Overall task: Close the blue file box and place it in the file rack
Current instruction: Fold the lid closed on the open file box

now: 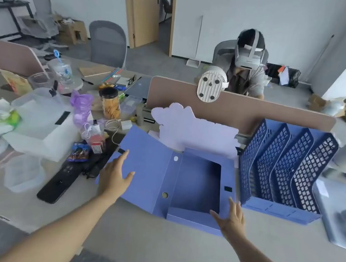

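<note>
Both hands spread, grasping nothing: left hand [114, 175] over the lid [143, 162] of the light, stiff blue file box [196, 188], best folded by its free edge; right hand [231, 219] at its near corner

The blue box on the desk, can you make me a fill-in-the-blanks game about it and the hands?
1. The blue file box lies on the desk with its lid ____.
2. The left hand rests on the box's ____.
3. The file rack stands to the ____ of the box.
4. The slots of the rack hold ____ files.

Missing words: open; lid; right; no
</note>
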